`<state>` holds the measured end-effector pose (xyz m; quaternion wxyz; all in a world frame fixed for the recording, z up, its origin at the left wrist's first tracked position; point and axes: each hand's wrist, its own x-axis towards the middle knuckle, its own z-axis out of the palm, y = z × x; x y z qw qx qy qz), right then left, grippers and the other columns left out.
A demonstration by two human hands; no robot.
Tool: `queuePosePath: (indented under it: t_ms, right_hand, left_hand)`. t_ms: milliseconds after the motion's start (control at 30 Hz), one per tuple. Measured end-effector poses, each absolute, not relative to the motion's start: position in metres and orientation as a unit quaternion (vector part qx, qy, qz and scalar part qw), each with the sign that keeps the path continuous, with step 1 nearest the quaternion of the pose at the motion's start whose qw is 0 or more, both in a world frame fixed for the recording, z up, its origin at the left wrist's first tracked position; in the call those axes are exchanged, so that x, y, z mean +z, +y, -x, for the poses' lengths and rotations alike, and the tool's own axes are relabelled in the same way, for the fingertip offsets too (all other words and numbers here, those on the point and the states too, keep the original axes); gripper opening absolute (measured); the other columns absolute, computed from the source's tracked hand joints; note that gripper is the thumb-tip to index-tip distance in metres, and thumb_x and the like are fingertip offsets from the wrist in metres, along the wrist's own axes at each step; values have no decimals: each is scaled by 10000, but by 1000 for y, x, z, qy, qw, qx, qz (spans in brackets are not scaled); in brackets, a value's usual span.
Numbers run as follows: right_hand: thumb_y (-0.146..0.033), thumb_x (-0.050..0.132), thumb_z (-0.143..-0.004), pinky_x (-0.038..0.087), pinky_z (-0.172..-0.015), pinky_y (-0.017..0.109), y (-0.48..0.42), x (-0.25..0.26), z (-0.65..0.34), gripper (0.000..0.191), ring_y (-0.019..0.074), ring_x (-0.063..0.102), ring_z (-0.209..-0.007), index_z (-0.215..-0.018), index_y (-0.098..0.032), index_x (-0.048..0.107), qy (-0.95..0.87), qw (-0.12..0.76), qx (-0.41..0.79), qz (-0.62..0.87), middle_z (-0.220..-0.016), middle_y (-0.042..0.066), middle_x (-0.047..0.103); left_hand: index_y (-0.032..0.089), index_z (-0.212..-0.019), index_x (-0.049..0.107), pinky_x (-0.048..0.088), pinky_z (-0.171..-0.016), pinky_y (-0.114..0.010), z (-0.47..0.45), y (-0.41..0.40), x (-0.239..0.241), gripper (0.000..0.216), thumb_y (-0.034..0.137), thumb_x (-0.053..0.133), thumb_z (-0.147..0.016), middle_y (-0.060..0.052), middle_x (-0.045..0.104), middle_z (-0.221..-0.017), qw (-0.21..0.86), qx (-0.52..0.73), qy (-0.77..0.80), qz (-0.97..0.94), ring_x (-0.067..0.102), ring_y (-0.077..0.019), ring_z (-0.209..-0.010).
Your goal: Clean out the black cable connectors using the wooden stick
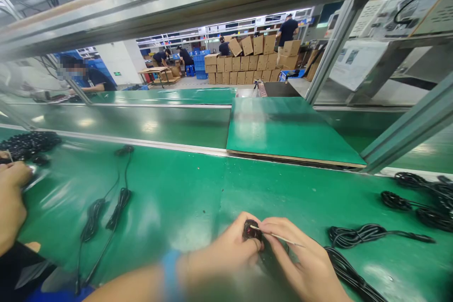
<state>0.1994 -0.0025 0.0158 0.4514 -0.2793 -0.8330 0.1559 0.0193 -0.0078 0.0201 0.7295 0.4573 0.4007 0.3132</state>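
My left hand (231,247) is closed around a small black round part (248,232), which looks like a camera head with a dark reddish face turned up. In my right hand (304,257), a thin pale stick (288,240), much like a cotton swab, is pinched between thumb and fingers. Its tip meets the face of the black part. Both hands are close together above the green bench top (184,188). A bundle of black cable (348,271) lies beside my right hand, partly hidden by it.
Coiled black cables (361,235) lie to the right, and more cables (118,210) lie left of centre. A co-worker's hand (12,193) is at the left edge near a black cable pile (30,144). A raised green board (279,127) and metal frame posts (334,52) stand ahead.
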Motion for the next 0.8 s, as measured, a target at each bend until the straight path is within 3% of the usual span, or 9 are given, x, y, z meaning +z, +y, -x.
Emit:
queuePosePath:
  t_ms: [200,333,533,633,800]
  right_hand:
    - [-75,456,-1014,503,-874,236,2,22,-194,220,159,616,-1003,-1149,-208,568,-833,435,194,282,-1075,50,617]
    - [-90,393,-1028,500,-787,243,8,33,-189,211,148,615,-886,-1060,-223,554,-845,389,245,274,-988,21,619]
    - [-99,307,-1015,457,-697,318,12,40,-181,265,204,557,-818,-950,-206,541,-882,311,256,247,-886,40,591]
    - [-117,320,-1033,463,-730,321,9,37,-181,254,201,562,-851,-998,-210,554,-870,320,268,262,-927,42,594]
    - [-143,402,-1049,484,-838,271,4,32,-186,183,160,600,-935,-1093,-227,559,-812,414,268,311,-1018,27,601]
  left_hand:
    - [209,-992,397,283,-434,-195,-15,-7,18,208,123,514,-843,128,450,-538,719,286,388,-501,378,-60,-403]
    - [194,-1007,436,296,-439,-200,-13,-7,17,217,97,515,-830,113,481,-557,695,261,407,-531,402,-58,-408]
    - [206,-945,403,274,-385,-186,-16,-5,12,234,143,542,-768,115,475,-509,724,295,401,-477,387,-61,-376]
    - [208,-928,389,272,-380,-177,-17,-3,10,226,229,551,-773,111,487,-486,725,310,399,-467,399,-62,-376]
    - [198,-955,404,269,-376,-169,-17,-4,14,293,299,599,-762,114,486,-478,736,322,390,-450,398,-55,-373]
